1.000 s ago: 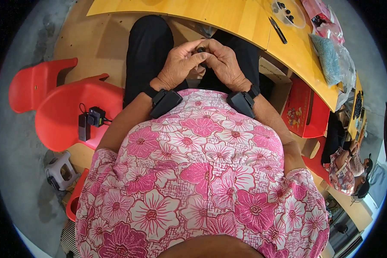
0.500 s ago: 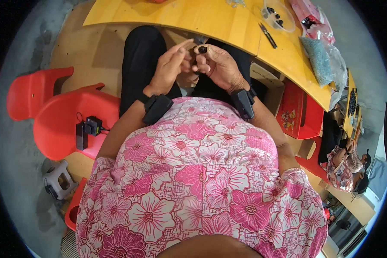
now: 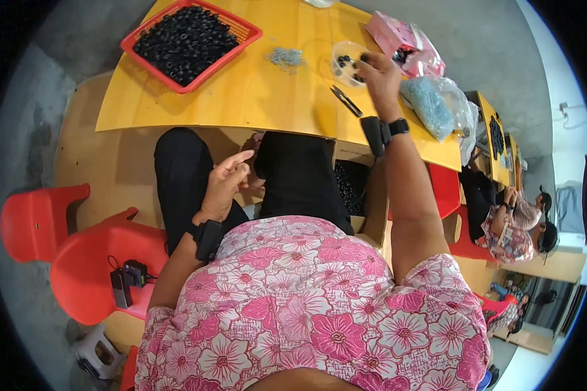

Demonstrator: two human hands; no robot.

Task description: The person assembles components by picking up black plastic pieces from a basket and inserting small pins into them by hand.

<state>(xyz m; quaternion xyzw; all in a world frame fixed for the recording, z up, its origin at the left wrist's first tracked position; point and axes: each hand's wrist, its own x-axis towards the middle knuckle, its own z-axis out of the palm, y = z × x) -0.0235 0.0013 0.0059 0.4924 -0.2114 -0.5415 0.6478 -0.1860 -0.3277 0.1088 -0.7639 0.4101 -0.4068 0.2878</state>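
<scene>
My right hand (image 3: 379, 75) reaches over the table to a clear round tub (image 3: 347, 47) at the back right. Its fingers are bent together over the tub's rim, with a small black part (image 3: 364, 58) at the fingertips. Several more small black parts (image 3: 344, 60) lie inside the tub. Over my lap, my left hand (image 3: 223, 186) is held in the air with its index finger stretched out and the other fingers loosely curled. Nothing shows in it. Black thread snips (image 3: 346, 101) lie on the table just in front of the tub.
A red basket (image 3: 254, 32) heaped with black rings stands at the table's left, beside a pile of small silvery pieces (image 3: 285, 57). Pink bag (image 3: 398, 36) and clear bag of bluish pieces (image 3: 430, 107) lie right. Below sits a cardboard box (image 3: 374, 195); red chair (image 3: 104, 260) left.
My right hand has left the lap and gone forward and right to the tub, taking the small black part. My left hand stays over the lap, now apart from it. The view has shifted, showing the basket.
</scene>
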